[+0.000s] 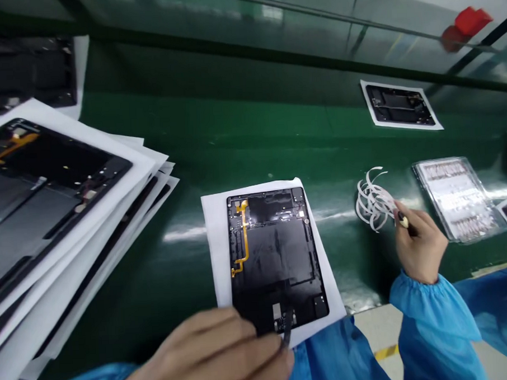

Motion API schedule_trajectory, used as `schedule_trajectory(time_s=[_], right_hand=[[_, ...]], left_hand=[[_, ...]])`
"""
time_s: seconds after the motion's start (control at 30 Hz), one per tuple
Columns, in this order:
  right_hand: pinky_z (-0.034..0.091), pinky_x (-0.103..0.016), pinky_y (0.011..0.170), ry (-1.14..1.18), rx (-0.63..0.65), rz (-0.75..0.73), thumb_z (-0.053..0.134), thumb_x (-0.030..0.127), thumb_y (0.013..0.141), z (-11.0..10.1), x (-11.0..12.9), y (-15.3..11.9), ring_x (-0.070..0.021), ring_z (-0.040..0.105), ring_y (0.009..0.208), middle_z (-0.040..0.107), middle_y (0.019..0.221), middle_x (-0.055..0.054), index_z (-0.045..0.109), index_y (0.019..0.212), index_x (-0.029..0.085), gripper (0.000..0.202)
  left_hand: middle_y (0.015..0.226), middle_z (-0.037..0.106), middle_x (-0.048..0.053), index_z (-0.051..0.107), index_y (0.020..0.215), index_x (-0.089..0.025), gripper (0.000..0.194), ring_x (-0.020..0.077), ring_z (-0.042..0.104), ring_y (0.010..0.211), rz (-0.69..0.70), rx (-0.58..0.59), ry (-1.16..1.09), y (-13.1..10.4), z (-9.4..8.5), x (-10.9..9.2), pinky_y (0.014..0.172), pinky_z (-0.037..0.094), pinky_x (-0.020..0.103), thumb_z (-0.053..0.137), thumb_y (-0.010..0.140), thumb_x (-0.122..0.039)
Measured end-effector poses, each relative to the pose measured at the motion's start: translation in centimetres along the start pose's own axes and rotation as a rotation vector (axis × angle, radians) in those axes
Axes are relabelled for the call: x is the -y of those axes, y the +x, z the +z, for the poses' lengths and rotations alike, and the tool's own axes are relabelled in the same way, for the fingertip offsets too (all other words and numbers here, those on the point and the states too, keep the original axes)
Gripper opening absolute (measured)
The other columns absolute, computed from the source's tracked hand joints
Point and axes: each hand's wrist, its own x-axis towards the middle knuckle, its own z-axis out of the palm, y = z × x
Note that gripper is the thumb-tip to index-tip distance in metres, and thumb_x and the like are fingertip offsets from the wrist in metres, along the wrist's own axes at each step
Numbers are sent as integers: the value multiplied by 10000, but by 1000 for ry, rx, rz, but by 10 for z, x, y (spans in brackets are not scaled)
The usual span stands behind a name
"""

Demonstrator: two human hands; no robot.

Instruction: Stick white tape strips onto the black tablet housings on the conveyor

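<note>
A black tablet housing (pixel 276 239) with an orange flex cable (pixel 245 235) lies on a white sheet (pixel 217 242) in front of me. My left hand (pixel 218 354) is over its lower edge, fingers pinched on a small dark strip (pixel 288 325). To the right, my right hand (pixel 419 239) is closed round a thin tool with a dark and cream end (pixel 402 219). Its fingertips are at the right side of a heap of curled white strips (pixel 374 199).
Housings stacked with white sheets (pixel 145 211) fill the left side, another housing (pixel 25 71) behind them. A clear tray of small parts (pixel 458 198) lies right of my right hand. Farther back is a housing on a sheet (pixel 401 106). A red object (pixel 472 21) stands top right.
</note>
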Motion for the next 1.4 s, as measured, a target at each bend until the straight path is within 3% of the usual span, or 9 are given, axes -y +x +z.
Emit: schedule_trajectory(time_s=[0.07, 0.13, 0.2, 0.3, 0.37, 0.47, 0.73, 1.4], right_hand=[[530, -313, 662, -39, -74, 9, 615, 241, 873, -6, 9, -9, -205, 681, 727, 732, 900, -95, 736, 1119, 160, 286], [547, -313, 694, 53, -44, -15, 613, 185, 862, -11, 32, -21, -199, 685, 746, 732, 920, -90, 724, 1141, 176, 300], [572, -298, 741, 258, 152, -147, 571, 123, 864, -12, 60, -34, -195, 704, 847, 736, 1004, -79, 700, 1169, 209, 342], [600, -273, 796, 481, 465, -415, 473, 47, 874, -7, 93, -56, -188, 701, 1008, 710, 1167, -89, 640, 1248, 194, 435], [608, -276, 822, 498, 558, -512, 402, -3, 862, 0, 103, -67, -181, 696, 1045, 690, 1221, -96, 592, 1310, 173, 518], [616, -292, 820, 470, 601, -575, 349, -37, 840, 7, 102, -76, -181, 699, 1043, 672, 1259, -101, 546, 1365, 171, 598], [612, -320, 850, 465, 650, -600, 347, -45, 862, 6, 96, -84, -195, 691, 1067, 655, 1283, -121, 554, 1345, 137, 556], [616, -296, 814, 490, 623, -558, 386, -2, 896, 6, 102, -83, -183, 719, 979, 683, 1237, -120, 612, 1280, 130, 465]], left_hand=[[956, 771, 21, 690, 1181, -258, 359, 189, 684, 696, -9, -22, -14, 25, -6, 16, 611, 582, 336, 435, 968, -123], [928, 731, 63, 714, 1046, -210, 177, 163, 658, 704, -37, -41, -74, 47, -5, 32, 597, 548, 294, 595, 928, -151], [892, 684, 53, 713, 949, -184, 92, 138, 645, 730, -70, -75, -156, 63, 1, 49, 633, 542, 253, 715, 858, -175], [877, 662, 27, 717, 868, -184, 37, 136, 638, 801, -169, -78, -235, 75, 14, 74, 746, 529, 266, 736, 838, -192], [897, 667, 21, 720, 825, -186, 33, 145, 628, 843, -242, -49, -222, 78, 23, 87, 805, 504, 291, 751, 822, -199], [944, 675, 19, 723, 800, -194, 48, 162, 618, 907, -299, -7, -181, 78, 31, 100, 859, 471, 319, 766, 808, -215], [992, 699, -4, 710, 785, -218, 85, 194, 605, 999, -383, 54, -30, 76, 41, 106, 959, 348, 389, 759, 824, -275], [1005, 699, 2, 712, 803, -237, 92, 204, 608, 1002, -358, 91, 48, 75, 42, 106, 946, 355, 393, 718, 863, -306]])
